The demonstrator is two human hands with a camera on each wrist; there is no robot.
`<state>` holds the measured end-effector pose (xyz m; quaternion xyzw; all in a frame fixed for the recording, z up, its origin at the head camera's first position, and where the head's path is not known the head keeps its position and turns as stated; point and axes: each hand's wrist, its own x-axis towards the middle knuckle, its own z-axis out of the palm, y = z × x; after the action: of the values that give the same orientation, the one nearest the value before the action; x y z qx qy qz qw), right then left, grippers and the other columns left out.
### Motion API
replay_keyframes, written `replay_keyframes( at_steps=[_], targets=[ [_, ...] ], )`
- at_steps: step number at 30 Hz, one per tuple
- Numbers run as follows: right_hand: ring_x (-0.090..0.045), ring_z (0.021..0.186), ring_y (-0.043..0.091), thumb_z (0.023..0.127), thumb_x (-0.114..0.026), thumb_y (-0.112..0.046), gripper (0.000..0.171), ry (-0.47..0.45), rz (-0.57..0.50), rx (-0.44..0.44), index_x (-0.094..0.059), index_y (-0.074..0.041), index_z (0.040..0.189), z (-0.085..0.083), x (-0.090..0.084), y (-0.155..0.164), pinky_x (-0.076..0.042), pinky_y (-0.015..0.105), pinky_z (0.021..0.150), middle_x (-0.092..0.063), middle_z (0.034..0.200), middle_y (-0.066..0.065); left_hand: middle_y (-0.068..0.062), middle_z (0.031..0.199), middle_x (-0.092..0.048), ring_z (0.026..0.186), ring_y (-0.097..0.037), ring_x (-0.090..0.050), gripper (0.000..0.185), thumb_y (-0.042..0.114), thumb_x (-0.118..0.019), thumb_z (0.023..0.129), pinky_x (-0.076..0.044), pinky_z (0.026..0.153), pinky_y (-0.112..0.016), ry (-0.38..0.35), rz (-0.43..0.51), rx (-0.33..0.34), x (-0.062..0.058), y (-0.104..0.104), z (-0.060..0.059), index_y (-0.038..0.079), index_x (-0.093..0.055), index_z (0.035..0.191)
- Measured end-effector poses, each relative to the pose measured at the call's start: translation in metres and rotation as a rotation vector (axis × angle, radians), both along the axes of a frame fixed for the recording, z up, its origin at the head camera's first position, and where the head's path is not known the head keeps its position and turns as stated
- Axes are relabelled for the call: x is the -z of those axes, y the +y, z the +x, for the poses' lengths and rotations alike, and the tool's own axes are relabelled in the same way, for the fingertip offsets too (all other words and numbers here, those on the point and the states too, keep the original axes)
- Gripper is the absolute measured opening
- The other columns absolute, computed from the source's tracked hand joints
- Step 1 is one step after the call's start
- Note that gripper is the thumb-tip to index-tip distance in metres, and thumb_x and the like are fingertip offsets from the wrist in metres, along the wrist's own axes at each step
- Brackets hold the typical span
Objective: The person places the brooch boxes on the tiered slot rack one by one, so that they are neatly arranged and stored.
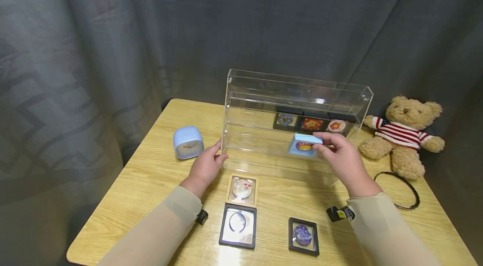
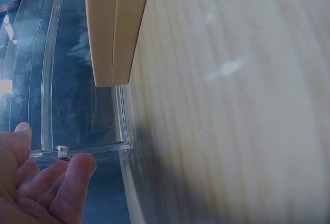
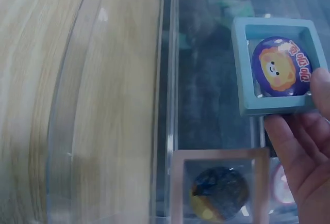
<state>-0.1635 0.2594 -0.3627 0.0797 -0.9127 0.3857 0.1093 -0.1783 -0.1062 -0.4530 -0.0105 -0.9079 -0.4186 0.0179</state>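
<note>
A clear acrylic display case [image 1: 264, 90] stands on the wooden table [image 1: 151, 182]. My right hand [image 1: 320, 142] pinches a light blue frame [image 1: 304, 145] with a lion badge and holds it at the case's open front, over the lower shelf. In the right wrist view the blue frame [image 3: 276, 66] sits between thumb and fingers [image 3: 294, 141]. My left hand [image 1: 222, 152] rests with fairly straight fingers against the case's front left corner; its fingertips [image 2: 77, 170] touch the clear edge [image 2: 82, 150]. Three black framed badges [image 1: 312, 124] stand at the back of the case.
On the table in front of the case lie a beige frame [image 1: 242, 189] and two black frames [image 1: 238, 226] [image 1: 303, 236]. A blue clock [image 1: 188, 142] stands at the left, a teddy bear [image 1: 405, 134] and a black loop [image 1: 405, 188] at the right. A grey curtain hangs behind.
</note>
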Motion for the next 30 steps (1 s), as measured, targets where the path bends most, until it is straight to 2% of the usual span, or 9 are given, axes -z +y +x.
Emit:
replay_keyframes(
  at_steps=[3,10,16,18,23,27,30],
  targets=[
    [-0.06,0.09,0.019,0.097,-0.064,-0.032,0.039,0.004,-0.023,0.021,-0.065,-0.013,0.131,-0.002,0.003,0.001,-0.054,0.021,0.064,-0.059,0.112,0.006,-0.009,0.145,-0.051,0.127,-0.031,-0.052,0.059,0.03,-0.065,0.098,-0.042,0.103,-0.052,0.001,-0.006,0.006,0.0,0.0,0.0,0.031,-0.04,0.152],
    [-0.063,0.082,0.019,0.097,-0.066,-0.027,0.036,0.109,-0.103,0.081,-0.066,-0.01,0.13,-0.003,0.0,0.002,-0.053,0.021,0.06,-0.061,0.109,0.006,-0.009,0.145,-0.051,0.125,-0.031,-0.054,0.059,0.031,-0.064,0.099,-0.044,0.101,-0.051,-0.003,0.0,0.005,0.001,0.001,0.0,0.032,-0.04,0.152],
    [-0.065,0.084,0.014,0.097,-0.066,-0.028,0.037,0.124,-0.152,0.113,-0.066,-0.01,0.131,-0.01,-0.004,0.004,-0.054,0.023,0.061,-0.061,0.113,0.006,-0.009,0.146,-0.05,0.128,-0.031,-0.051,0.059,0.03,-0.064,0.099,-0.042,0.103,-0.051,0.003,-0.002,0.008,0.001,0.0,-0.001,0.03,-0.041,0.152],
    [-0.063,0.084,0.01,0.097,-0.066,-0.027,0.037,0.131,-0.146,0.117,-0.066,-0.01,0.13,-0.012,-0.003,0.004,-0.053,0.02,0.062,-0.061,0.114,0.006,-0.009,0.146,-0.05,0.128,-0.031,-0.05,0.059,0.03,-0.064,0.099,-0.042,0.104,-0.051,0.002,-0.002,0.009,0.001,0.0,-0.001,0.03,-0.04,0.152],
    [-0.064,0.082,0.01,0.097,-0.067,-0.028,0.037,0.132,-0.131,0.115,-0.067,-0.011,0.129,-0.016,0.0,0.006,-0.053,0.019,0.06,-0.063,0.114,0.007,-0.009,0.145,-0.051,0.127,-0.031,-0.052,0.059,0.03,-0.064,0.099,-0.043,0.103,-0.051,0.002,0.001,0.005,0.002,0.0,-0.001,0.031,-0.04,0.152],
    [-0.06,0.088,0.01,0.097,-0.067,-0.03,0.036,0.109,-0.079,0.109,-0.068,-0.012,0.129,-0.016,0.003,0.008,-0.05,0.017,0.061,-0.062,0.119,0.007,-0.009,0.145,-0.051,0.125,-0.031,-0.054,0.058,0.03,-0.064,0.099,-0.044,0.101,-0.051,-0.002,0.004,0.002,0.001,0.0,-0.001,0.031,-0.04,0.152],
    [-0.058,0.094,0.011,0.097,-0.067,-0.031,0.037,0.083,-0.062,0.107,-0.068,-0.013,0.129,-0.016,0.009,0.012,-0.049,0.014,0.066,-0.061,0.122,0.007,-0.01,0.144,-0.052,0.123,-0.031,-0.055,0.058,0.03,-0.064,0.099,-0.045,0.1,-0.051,-0.001,0.002,0.005,0.001,-0.001,-0.001,0.03,-0.041,0.152]
  ],
)
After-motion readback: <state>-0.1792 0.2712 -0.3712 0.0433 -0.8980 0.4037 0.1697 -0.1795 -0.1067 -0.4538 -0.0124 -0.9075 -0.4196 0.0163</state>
